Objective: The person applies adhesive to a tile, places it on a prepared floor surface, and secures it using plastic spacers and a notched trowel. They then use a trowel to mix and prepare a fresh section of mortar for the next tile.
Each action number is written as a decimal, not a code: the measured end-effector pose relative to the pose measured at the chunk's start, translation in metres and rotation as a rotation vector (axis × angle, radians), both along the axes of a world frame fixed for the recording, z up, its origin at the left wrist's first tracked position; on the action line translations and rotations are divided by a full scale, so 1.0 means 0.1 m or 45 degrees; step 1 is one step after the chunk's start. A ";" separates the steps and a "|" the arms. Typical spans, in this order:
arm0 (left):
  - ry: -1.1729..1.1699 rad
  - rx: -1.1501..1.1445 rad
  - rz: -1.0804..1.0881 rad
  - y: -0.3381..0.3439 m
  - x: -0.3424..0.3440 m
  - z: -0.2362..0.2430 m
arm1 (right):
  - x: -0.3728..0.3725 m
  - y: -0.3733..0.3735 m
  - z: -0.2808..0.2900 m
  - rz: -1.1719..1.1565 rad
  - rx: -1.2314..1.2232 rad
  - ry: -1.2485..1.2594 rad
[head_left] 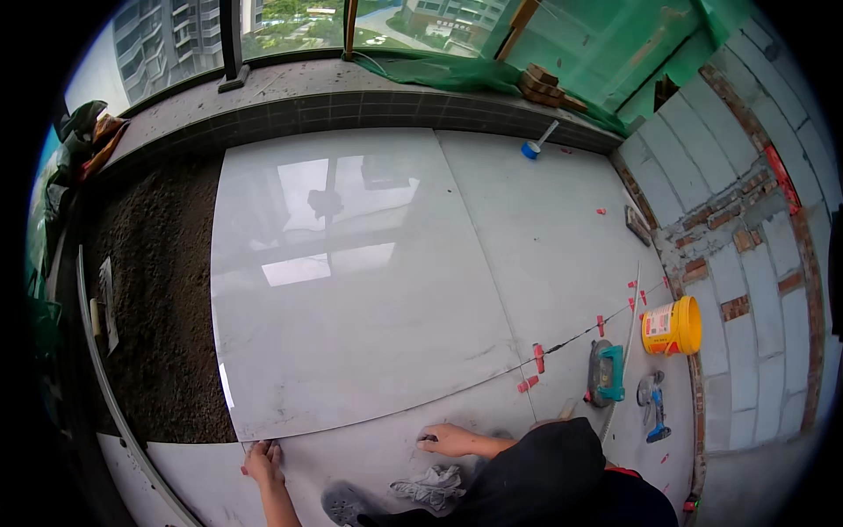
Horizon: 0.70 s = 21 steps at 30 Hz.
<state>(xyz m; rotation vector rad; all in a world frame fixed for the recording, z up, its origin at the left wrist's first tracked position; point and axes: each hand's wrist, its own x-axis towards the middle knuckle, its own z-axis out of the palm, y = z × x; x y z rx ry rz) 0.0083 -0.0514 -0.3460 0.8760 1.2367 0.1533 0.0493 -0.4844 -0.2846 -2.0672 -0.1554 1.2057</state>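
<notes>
A large glossy light-grey floor tile [351, 342] lies in front of me, reflecting the windows. My left hand [263, 461] is at its near left corner, fingers drawn together in a pinch at the joint. A small reddish bit shows beside those fingers, but what they hold is hidden. Further right, just on the near side of the tile's front edge, my right hand [452, 441] is closed around a small dark thing too small to name. A crumpled grey cloth [430, 486] rests on the near tiles between my hands, beside a grey perforated shoe [347, 503].
Dark loose mortar [162, 290] borders the tile on the left, with a trowel [107, 303] and a long metal straightedge [110, 408]. Red levelling wedges [538, 357] line the right-hand joints. A teal suction tool [606, 373], blue power tool [654, 406] and yellow bucket [672, 326] stand right.
</notes>
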 end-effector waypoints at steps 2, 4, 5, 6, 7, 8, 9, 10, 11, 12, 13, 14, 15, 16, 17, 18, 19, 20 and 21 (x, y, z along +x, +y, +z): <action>0.051 -0.118 -0.015 -0.03 0.05 -0.02 | -0.10 -0.07 -0.04 -0.018 0.022 0.011; 0.027 -0.230 0.080 0.29 -0.01 -0.07 | -0.07 0.04 -0.09 -0.018 0.067 0.027; 0.030 -0.267 0.027 0.42 -0.03 -0.14 | -0.10 0.06 -0.14 -0.057 0.097 0.016; 0.105 -0.326 0.077 0.38 0.01 -0.15 | -0.16 0.02 -0.21 -0.096 0.120 0.013; 0.166 -0.356 0.148 0.43 0.06 -0.05 | -0.16 0.05 -0.24 -0.114 0.173 -0.002; 0.163 -0.357 0.152 0.46 0.08 -0.10 | -0.17 0.04 -0.27 -0.102 0.144 0.002; 0.163 -0.358 0.159 0.48 0.07 -0.22 | -0.18 0.01 -0.31 -0.087 0.115 0.009; 0.170 -0.346 0.187 0.51 0.01 -0.28 | -0.21 0.03 -0.34 -0.054 0.099 0.027; 0.140 -0.306 0.170 0.51 0.00 -0.26 | -0.21 0.05 -0.27 -0.067 0.100 0.035; 0.111 -0.266 0.154 0.47 -0.02 -0.26 | -0.21 0.04 -0.18 -0.078 0.101 0.044; 0.082 -0.239 0.127 0.37 0.01 -0.25 | -0.23 -0.02 -0.09 -0.099 0.086 0.051; 0.106 -0.200 0.086 0.34 0.04 -0.22 | -0.25 -0.04 -0.10 -0.086 0.065 0.052; 0.090 -0.203 0.085 0.35 0.03 -0.25 | -0.27 -0.07 -0.12 -0.072 0.042 0.053; 0.076 -0.204 0.080 0.35 0.04 -0.26 | -0.30 -0.10 -0.16 -0.062 0.019 0.056; 0.062 -0.208 0.075 0.37 0.03 -0.25 | -0.33 -0.12 -0.19 -0.080 0.022 0.041; 0.075 -0.223 0.109 0.40 0.04 -0.24 | -0.36 -0.13 -0.22 -0.099 0.024 0.025; 0.073 -0.229 0.110 0.41 0.02 -0.23 | -0.39 -0.17 -0.25 -0.117 0.019 0.013; 0.070 -0.235 0.112 0.42 0.01 -0.22 | -0.40 -0.19 -0.28 -0.141 0.031 0.007; 0.067 -0.241 0.113 0.44 0.01 -0.20 | -0.40 -0.20 -0.31 -0.166 0.043 0.000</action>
